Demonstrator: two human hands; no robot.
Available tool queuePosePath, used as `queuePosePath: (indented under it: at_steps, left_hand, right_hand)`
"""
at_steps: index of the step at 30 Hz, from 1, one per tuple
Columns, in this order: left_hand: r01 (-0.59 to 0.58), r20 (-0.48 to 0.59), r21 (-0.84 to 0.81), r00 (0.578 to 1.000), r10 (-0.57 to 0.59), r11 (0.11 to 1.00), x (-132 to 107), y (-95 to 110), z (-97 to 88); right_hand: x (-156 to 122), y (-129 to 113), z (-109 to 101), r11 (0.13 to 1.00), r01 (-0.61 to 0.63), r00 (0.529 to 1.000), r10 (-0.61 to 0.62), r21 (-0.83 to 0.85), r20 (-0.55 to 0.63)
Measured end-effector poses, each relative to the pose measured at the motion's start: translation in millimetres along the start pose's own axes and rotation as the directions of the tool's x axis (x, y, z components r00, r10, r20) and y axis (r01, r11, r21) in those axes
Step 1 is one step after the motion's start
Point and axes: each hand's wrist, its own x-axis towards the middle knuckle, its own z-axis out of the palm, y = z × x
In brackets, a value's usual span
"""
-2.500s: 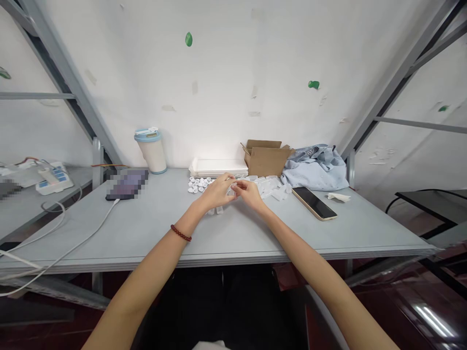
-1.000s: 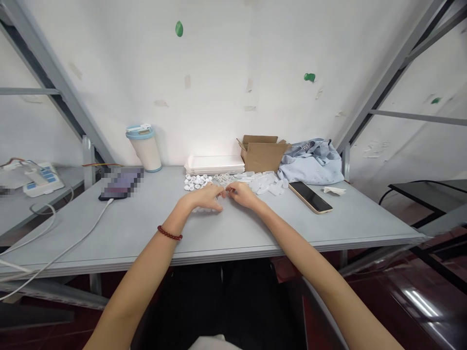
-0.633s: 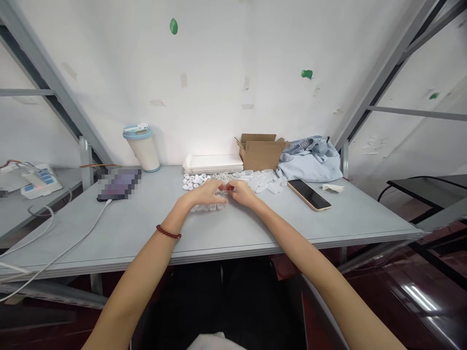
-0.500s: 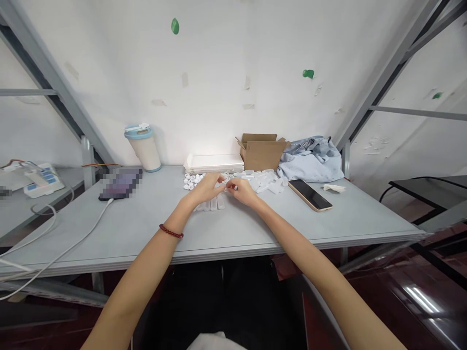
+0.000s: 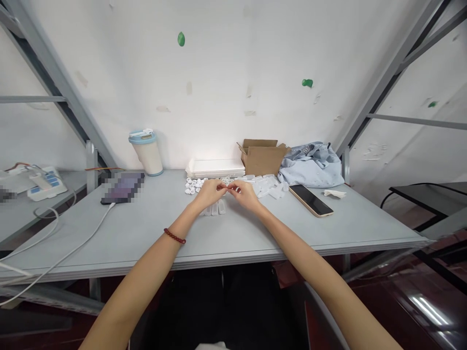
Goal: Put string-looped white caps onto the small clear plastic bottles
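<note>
My left hand and my right hand meet fingertip to fingertip above the table. Both are pinched closed, and whatever small piece sits between the fingers is too small to make out. To the left of my left hand lies a cluster of small white caps. Several clear plastic bottles lie side by side just below that hand, partly covered by it. A loose heap of translucent plastic pieces spreads to the right of my right hand. Thin whitish bits show behind the fingers.
Along the wall stand a white-and-blue tumbler, a stack of white trays, an open cardboard box and a bundled blue cloth. A phone and crumpled tissue lie right; a cabled device lies left.
My left hand's fingers have closed from a looser, spread pose and now meet the right fingertips. The whole view has shifted slightly, with the scene lower in the picture.
</note>
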Motion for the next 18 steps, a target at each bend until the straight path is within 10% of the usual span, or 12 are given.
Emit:
queuePosePath:
  at_steps: [7,11,14,18]
  left_hand:
    - [0.060,-0.010,-0.089,0.998,-0.061,0.994,-0.2,2.4,-0.4]
    - [0.104,-0.104,-0.150,0.987,-0.121,0.983,1.4,1.6,-2.9]
    - [0.126,-0.142,-0.189,0.978,-0.154,0.974,2.2,0.8,-5.6]
    - [0.132,-0.152,-0.188,0.975,-0.161,0.973,1.7,2.3,-7.5]
  right_hand:
    - [2.9,-5.0,-12.5,0.994,-0.052,0.998,0.047,0.097,0.051]
    - [6.1,-1.1,-48.5,0.961,-0.225,0.920,0.155,0.162,0.360]
    - [6.1,11.4,-74.5,0.933,-0.339,0.842,0.358,-0.122,0.403]
    - [3.9,29.2,-90.9,0.765,-0.438,0.809,0.564,-0.472,0.164]
